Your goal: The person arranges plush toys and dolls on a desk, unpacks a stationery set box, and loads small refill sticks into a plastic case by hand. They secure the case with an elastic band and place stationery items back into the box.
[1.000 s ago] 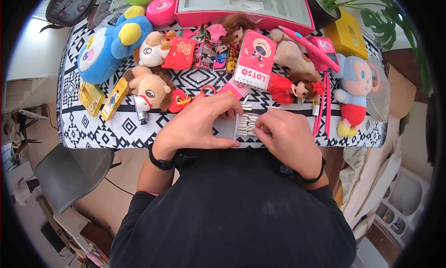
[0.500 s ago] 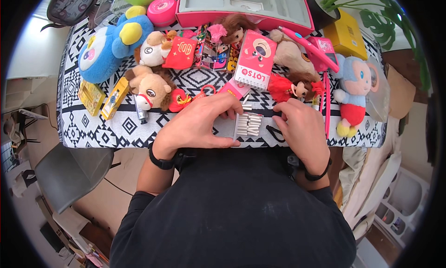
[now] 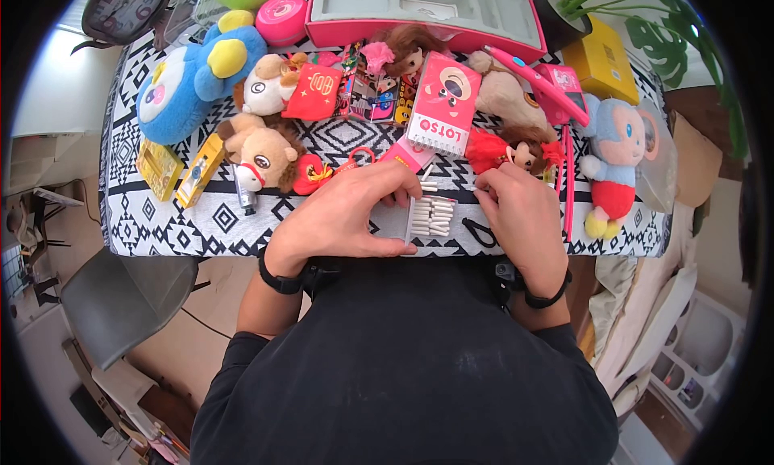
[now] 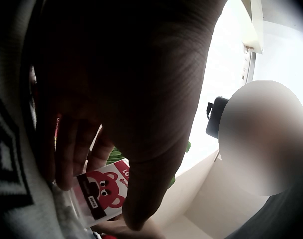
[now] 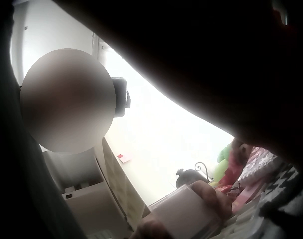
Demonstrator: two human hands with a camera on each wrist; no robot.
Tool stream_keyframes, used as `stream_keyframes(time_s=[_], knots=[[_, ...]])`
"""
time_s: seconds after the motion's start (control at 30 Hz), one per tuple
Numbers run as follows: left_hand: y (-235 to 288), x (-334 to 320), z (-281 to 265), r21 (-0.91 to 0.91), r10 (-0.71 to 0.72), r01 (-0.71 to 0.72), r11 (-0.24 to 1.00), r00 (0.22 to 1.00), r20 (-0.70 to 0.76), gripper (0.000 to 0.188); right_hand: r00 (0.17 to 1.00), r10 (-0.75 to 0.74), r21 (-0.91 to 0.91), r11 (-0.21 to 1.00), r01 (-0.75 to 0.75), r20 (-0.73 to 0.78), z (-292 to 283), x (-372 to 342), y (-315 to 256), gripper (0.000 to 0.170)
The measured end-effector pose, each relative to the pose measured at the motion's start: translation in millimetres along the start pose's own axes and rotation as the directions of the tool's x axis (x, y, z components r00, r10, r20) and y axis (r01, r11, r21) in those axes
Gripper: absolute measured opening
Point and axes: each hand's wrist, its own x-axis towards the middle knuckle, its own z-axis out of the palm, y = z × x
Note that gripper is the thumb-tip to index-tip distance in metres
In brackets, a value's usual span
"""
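My left hand (image 3: pixel 351 211) grips a small, flat clear box (image 3: pixel 410 223) stood on its edge, fingers over the far end and thumb at the near end. Its printed face in the left wrist view carries a pink bear label (image 4: pixel 104 191). Beside the box, several short white sticks (image 3: pixel 433 216) lie in stacked rows on the patterned cloth, a few more loose beyond them. To the right, my right hand (image 3: pixel 524 219) has thumb and fingertips pinched together, with a small white stick end (image 3: pixel 481 189) showing at them. A black cord loop (image 3: pixel 479 233) lies under that hand.
Plush toys (image 3: pixel 262 154), a bear notebook (image 3: pixel 443 102) and a red-dressed doll (image 3: pixel 508 154) crowd the cloth beyond my hands. Pink rods (image 3: pixel 569 183) and a blue-and-red plush (image 3: pixel 613 162) lie at right. A large pink box (image 3: pixel 427 29) stands at the back.
My right hand has drawn back to the right from the rows of sticks, uncovering them and the black cord loop. My left hand and the clear box have stayed put.
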Motion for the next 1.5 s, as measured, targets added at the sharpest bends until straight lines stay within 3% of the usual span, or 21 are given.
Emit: stream_keyframes(time_s=[0.1,0.17,0.2,0.27,0.47,0.7,0.77,1.17,1.5], knots=[[1,0,1,-0.006,-0.006,0.006,1.000,1.000,-0.001,0.061,1.000,0.006,-0.049,0.999,-0.006,0.001,-3,1,-5,0.010],[0,0,0,-0.010,-0.008,0.008,1.000,1.000,0.001,0.061,0.996,-0.007,0.123,0.992,0.017,-0.084,-8,3,-14,0.009],[-1,0,0,-0.002,-0.002,0.002,1.000,1.000,0.000,0.062,0.996,-0.003,0.123,0.992,0.013,-0.084,-6,3,-17,0.009],[-1,1,0,0.007,0.007,-0.007,1.000,1.000,0.002,0.062,0.994,-0.079,0.200,0.975,0.093,-0.077,-2,4,-22,0.010],[-1,0,0,-0.006,-0.007,0.007,1.000,1.000,0.001,0.063,0.965,-0.261,0.171,0.950,0.261,-0.023,19,11,-40,0.012],[0,0,1,-0.017,0.029,-0.030,0.999,0.999,-0.021,0.061,0.975,-0.217,0.208,0.953,0.221,-0.042,14,19,-34,0.013],[2,-1,0,-0.021,0.004,-0.004,1.000,1.000,-0.008,0.060,0.973,-0.168,0.126,0.974,0.188,-0.157,19,26,-25,0.013],[-1,-1,2,0.007,0.041,-0.041,0.999,0.999,-0.012,0.059,0.976,-0.216,0.049,0.975,0.217,-0.019,20,32,-23,0.011],[0,-1,0,0.008,0.002,-0.002,1.000,1.000,0.012,0.059,0.977,-0.208,0.095,0.973,0.211,-0.037,24,31,-22,0.009]])
